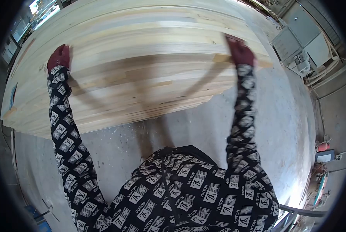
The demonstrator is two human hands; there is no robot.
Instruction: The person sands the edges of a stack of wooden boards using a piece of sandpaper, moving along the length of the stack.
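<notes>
Okay, both arms are out straight. The left hand point(59, 57) and right hand point(240, 52), both in red gloves, are curled over the near edge of the top panel point(149, 42), well apart from each other. Both look clenched on that edge, though the fingertips are hidden. The panel lies flat on top of a stack of wood panels point(142, 100) that sits on the concrete floor point(204, 127), directly ahead of the person. It is a wide sheet of glued strips and probably heavy, stiff and rough-edged. It likely bows if held only at the middle, so a wide grip near the two ends of the edge suits it. Its long axis runs left to right across the view, rising slightly to the right, with the broad face up. A grey cabinet point(296, 36) stands far right.
</notes>
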